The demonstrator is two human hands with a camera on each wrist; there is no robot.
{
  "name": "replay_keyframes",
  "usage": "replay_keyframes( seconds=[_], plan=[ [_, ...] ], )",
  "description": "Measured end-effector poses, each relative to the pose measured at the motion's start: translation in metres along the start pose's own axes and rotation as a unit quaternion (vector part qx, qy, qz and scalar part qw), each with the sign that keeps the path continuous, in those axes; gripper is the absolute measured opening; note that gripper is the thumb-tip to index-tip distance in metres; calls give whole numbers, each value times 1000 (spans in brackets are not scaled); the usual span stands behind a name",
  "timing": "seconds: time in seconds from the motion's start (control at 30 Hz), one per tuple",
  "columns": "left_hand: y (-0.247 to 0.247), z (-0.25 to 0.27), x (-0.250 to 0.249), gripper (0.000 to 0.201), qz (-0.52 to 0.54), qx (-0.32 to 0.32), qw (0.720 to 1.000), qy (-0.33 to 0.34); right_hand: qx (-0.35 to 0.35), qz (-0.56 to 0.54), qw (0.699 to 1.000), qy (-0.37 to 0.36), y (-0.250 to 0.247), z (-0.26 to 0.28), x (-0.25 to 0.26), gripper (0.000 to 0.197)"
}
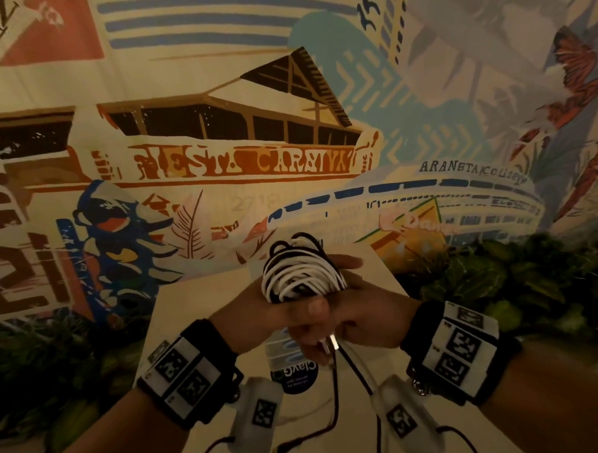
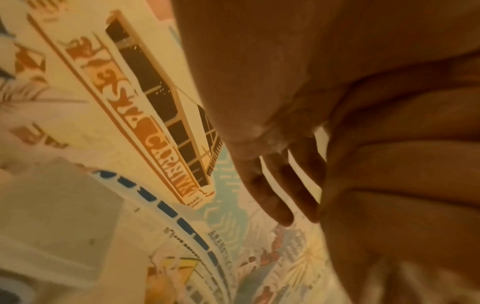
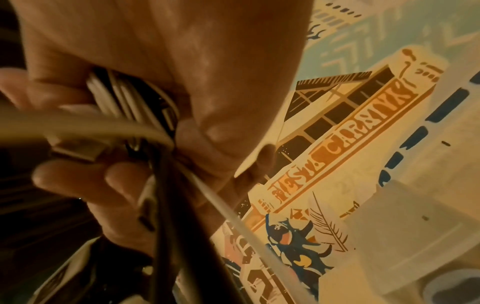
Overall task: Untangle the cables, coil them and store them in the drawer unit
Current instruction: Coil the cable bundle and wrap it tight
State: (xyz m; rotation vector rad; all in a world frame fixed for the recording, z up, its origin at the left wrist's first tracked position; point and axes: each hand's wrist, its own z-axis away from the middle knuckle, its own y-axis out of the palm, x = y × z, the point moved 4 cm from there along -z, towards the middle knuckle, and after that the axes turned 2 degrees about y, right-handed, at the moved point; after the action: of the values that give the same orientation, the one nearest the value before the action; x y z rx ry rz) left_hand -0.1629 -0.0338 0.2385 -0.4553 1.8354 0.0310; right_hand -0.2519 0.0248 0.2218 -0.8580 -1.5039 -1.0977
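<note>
A bundle of white and black cables (image 1: 301,276) is coiled in loops and held up over the table between both hands. My left hand (image 1: 257,315) comes in from the left; its fingers (image 2: 275,195) lie straight behind the coil and its thumb presses on the coil's lower end. My right hand (image 1: 370,314) grips the cables just below the coil, its fingers (image 3: 78,179) curled round white and black strands (image 3: 166,195). A metal USB plug (image 1: 334,344) sticks out under the hands. Loose black and white tails (image 1: 360,371) hang down to the table.
Below the hands stands a clear tub with a round blue label (image 1: 294,377) on the pale table (image 1: 192,316). A pale boxy unit (image 3: 415,226) stands near the painted wall (image 1: 240,167). Green plants (image 1: 533,277) flank the table. A black plug end (image 1: 293,445) lies near the table's front.
</note>
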Motion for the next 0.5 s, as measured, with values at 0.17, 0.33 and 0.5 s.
replay_keyframes(
  seconds=[0.17, 0.33, 0.5],
  plan=[
    [2, -5, -9, 26, 49, -13, 997, 52, 10, 4, 1000, 3, -4, 0, 6, 26],
    [-3, -12, 4, 29, 118, -92, 988, 42, -52, 48, 997, 15, -13, 1, 10, 31],
    [-21, -16, -4, 29, -37, -130, 990, 45, -29, 134, 981, 139, -19, 0, -13, 91]
  ],
)
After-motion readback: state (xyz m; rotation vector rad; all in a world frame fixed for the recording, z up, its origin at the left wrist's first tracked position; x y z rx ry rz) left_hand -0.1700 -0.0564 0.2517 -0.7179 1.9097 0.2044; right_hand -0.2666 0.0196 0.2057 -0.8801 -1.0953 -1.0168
